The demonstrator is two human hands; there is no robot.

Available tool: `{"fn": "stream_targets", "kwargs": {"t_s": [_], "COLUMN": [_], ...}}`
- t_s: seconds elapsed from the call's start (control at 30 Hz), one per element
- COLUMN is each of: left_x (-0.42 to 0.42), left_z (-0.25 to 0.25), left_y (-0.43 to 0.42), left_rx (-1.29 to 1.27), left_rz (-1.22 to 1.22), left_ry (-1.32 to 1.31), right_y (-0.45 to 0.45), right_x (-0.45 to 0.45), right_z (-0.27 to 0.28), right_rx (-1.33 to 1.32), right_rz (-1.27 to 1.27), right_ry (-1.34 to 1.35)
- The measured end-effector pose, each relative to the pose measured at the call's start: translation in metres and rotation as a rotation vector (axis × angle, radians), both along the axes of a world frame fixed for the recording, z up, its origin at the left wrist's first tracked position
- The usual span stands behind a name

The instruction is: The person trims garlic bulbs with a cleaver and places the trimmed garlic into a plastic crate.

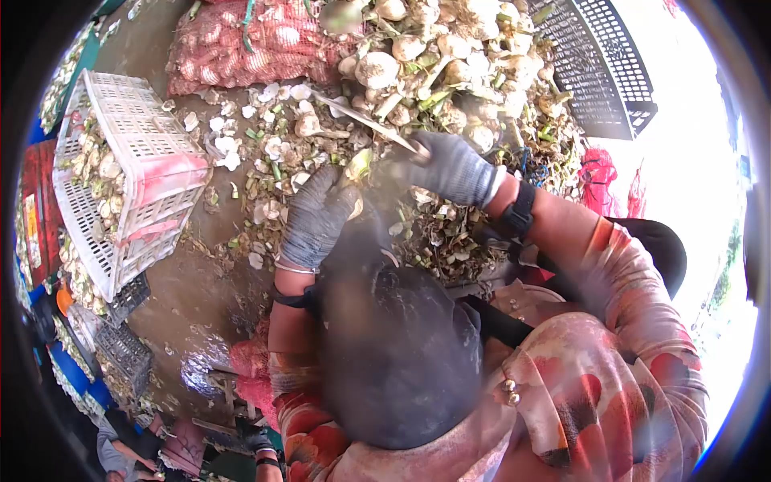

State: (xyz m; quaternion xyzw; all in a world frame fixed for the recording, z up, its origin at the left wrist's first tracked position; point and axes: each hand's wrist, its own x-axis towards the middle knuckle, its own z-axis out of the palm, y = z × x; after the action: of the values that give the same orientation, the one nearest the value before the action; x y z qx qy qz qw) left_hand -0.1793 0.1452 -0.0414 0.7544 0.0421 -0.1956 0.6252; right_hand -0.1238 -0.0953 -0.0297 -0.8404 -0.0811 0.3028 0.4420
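Note:
My left hand [316, 215], in a grey knit glove, is closed around a garlic bulb [359, 165], whose pale green part shows above the fingers. To its right, my right hand [454, 167], also gloved, is wrapped round the handle of a knife [365, 120]. The long thin blade points up and to the left, over scattered garlic skins. Both hands are near each other but apart, above a heap of trimmings [442, 233]. Just beyond them lies a large pile of garlic bulbs [458, 48] with stems.
A white plastic crate [144, 120] holding garlic stands at the left. A red mesh sack [249, 44] of garlic lies at the top, and a black crate [590, 64] at the upper right. Other people [120, 446] are partly visible at the lower left.

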Motion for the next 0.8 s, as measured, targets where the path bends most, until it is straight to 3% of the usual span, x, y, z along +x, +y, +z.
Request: {"fn": "stream_targets", "kwargs": {"t_s": [0.07, 0.1, 0.17, 0.2, 0.23, 0.27, 0.3, 0.33, 0.4, 0.43, 0.5, 0.53, 0.57, 0.63, 0.7, 0.8], "left_x": [0.012, 0.009, 0.005, 0.006, 0.003, 0.001, 0.001, 0.003, 0.005, 0.005, 0.004, 0.003, 0.004, 0.004, 0.003, 0.002], "left_z": [0.003, 0.008, 0.016, 0.01, 0.003, -0.007, -0.015, -0.018, -0.018, -0.016, -0.011, -0.019, -0.027, -0.037, -0.043, -0.044], "left_y": [-0.003, -0.003, 0.003, 0.01, 0.007, 0.009, 0.009, 0.01, 0.011, 0.01, 0.008, 0.01, 0.011, 0.01, 0.008, 0.013], "left_rx": [0.047, 0.042, -0.156, -0.458, -0.591, -0.574, -0.559, -0.563, -0.132, -0.136, -0.579, -0.555, -0.555, -0.394, -0.275, -0.333], "left_rz": [-0.17, -0.176, 0.043, 0.083, 0.183, 0.195, 0.201, 0.208, 0.136, 0.141, 0.218, 0.254, 0.255, 0.228, 0.204, 0.161], "left_ry": [0.052, 0.055, -0.186, -0.106, -0.148, -0.178, -0.203, -0.204, -0.048, -0.05, -0.058, -0.066, -0.068, -0.189, -0.269, -0.226], "right_y": [0.033, 0.043, 0.05, 0.053, 0.05, 0.047, 0.05, 0.054, 0.058, 0.06, 0.054, 0.052, 0.05, 0.042, 0.031, 0.026], "right_x": [0.01, 0.015, 0.016, 0.02, 0.018, 0.016, 0.008, 0.0, -0.011, -0.016, -0.015, -0.013, -0.011, -0.009, -0.008, -0.003], "right_z": [0.02, 0.013, 0.012, 0.014, 0.016, 0.018, 0.008, -0.007, -0.031, -0.042, -0.052, -0.043, -0.035, -0.015, -0.006, 0.021], "right_rx": [0.189, 0.105, 0.24, 0.224, 0.233, 0.228, 0.221, 0.415, 0.529, 0.584, 0.265, -0.06, -0.267, 0.177, 0.211, -0.104], "right_rz": [0.01, 0.043, -0.075, -0.052, -0.137, -0.239, -0.231, -0.328, -0.421, -0.469, 0.15, 0.47, 0.555, -0.082, -0.072, 0.103], "right_ry": [0.027, -0.11, 0.038, 0.039, 0.248, 0.446, 0.447, 0.6, 0.707, 0.76, 0.219, -0.36, -0.837, 0.042, 0.022, -0.202]}}
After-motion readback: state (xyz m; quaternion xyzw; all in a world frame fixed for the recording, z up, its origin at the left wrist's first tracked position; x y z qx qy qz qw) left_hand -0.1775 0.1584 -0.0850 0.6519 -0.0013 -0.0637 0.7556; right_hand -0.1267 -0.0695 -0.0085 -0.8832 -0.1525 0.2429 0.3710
